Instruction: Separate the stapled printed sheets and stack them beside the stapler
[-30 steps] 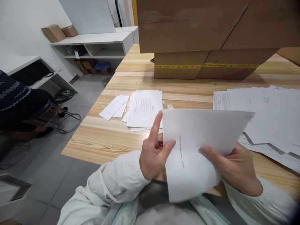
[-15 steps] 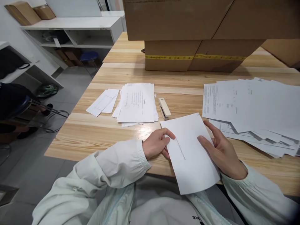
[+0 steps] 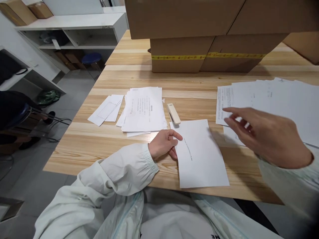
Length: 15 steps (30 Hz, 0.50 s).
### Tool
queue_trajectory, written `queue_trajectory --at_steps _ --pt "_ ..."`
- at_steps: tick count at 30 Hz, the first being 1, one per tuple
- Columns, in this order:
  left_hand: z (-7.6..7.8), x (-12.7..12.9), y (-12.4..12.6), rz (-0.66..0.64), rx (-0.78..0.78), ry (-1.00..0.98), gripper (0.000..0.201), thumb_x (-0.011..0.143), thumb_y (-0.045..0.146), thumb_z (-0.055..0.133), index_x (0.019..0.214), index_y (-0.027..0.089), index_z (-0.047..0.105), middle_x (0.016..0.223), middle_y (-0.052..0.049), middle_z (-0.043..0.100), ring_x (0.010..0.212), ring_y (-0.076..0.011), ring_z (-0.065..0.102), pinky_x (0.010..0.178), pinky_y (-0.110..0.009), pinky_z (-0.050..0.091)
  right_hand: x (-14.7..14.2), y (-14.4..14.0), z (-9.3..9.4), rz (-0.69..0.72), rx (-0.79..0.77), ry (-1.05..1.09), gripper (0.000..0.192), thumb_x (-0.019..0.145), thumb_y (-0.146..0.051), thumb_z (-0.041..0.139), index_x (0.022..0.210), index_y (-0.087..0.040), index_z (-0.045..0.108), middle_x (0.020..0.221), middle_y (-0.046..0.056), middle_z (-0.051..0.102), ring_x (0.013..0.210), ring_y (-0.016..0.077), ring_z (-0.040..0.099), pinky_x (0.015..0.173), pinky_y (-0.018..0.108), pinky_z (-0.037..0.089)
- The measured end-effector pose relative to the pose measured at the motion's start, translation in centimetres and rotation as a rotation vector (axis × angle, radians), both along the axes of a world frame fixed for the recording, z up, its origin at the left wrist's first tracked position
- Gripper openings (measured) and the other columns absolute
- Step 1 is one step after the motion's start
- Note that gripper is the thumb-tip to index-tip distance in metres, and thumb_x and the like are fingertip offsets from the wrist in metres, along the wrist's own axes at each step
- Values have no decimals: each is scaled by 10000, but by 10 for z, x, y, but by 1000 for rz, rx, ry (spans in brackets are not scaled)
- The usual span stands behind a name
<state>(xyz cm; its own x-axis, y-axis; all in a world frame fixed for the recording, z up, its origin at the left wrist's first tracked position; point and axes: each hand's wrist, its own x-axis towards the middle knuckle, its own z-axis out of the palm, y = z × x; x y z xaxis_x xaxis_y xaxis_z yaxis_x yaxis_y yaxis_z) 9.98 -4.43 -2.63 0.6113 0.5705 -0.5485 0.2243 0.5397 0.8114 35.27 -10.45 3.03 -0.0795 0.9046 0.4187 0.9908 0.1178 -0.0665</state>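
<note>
A white sheet of paper (image 3: 203,159) with one printed line lies near the front edge of the table. My left hand (image 3: 165,144) pinches its left edge, thumb and forefinger on top. Raised over the table to the right, my right hand (image 3: 267,136) is free of the sheet, its fingers apart. Beneath and behind it spreads a pile of printed papers (image 3: 286,94), partly hidden by the hand. A cream stapler (image 3: 173,114) rests just beyond the sheet's top left corner. Left of the stapler is a stack of printed sheets (image 3: 143,109).
Small paper slips (image 3: 106,109) lie at the left of the wooden table (image 3: 82,146). Large cardboard boxes (image 3: 181,54) with yellow tape stand stacked at the back. On the floor beyond are a blue stool (image 3: 91,58) and white shelving (image 3: 69,24).
My right hand has let go of the sheet and moved up and right towards the paper pile. The sheet now lies flatter on the table, still pinched by my left hand.
</note>
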Motion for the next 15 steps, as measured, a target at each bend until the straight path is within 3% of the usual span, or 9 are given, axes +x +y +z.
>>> queue_trajectory --at_steps 2,5,10,15 --pt "1 -1 0 1 -11 1 198 779 70 498 969 107 542 451 18 597 382 -134 609 405 -202 525 -17 28 12 150 53 6 323 978 -353 443 1108 -191 690 925 54 729 715 161 604 624 298 398" --pt "3 -2 0 20 -12 -4 189 781 77 507 964 112 540 430 29 578 372 -130 598 391 -188 506 -58 77 10 285 35 -27 333 1002 -287 387 1050 -168 695 1006 77 713 903 217 582 700 321 382" --pt "1 -4 1 27 -33 -28 168 789 98 535 957 116 536 426 29 576 368 -141 598 380 -197 503 -122 136 -23 436 -54 -60 398 1020 -292 339 1039 -101 688 1056 158 668 992 271 500 762 373 364" --pt "4 -4 1 13 -67 -10 163 806 69 480 953 122 525 426 16 589 363 -139 595 377 -190 498 -142 145 -55 499 -117 -54 441 1032 -323 292 1018 -113 679 1084 157 647 1027 275 468 811 394 354"
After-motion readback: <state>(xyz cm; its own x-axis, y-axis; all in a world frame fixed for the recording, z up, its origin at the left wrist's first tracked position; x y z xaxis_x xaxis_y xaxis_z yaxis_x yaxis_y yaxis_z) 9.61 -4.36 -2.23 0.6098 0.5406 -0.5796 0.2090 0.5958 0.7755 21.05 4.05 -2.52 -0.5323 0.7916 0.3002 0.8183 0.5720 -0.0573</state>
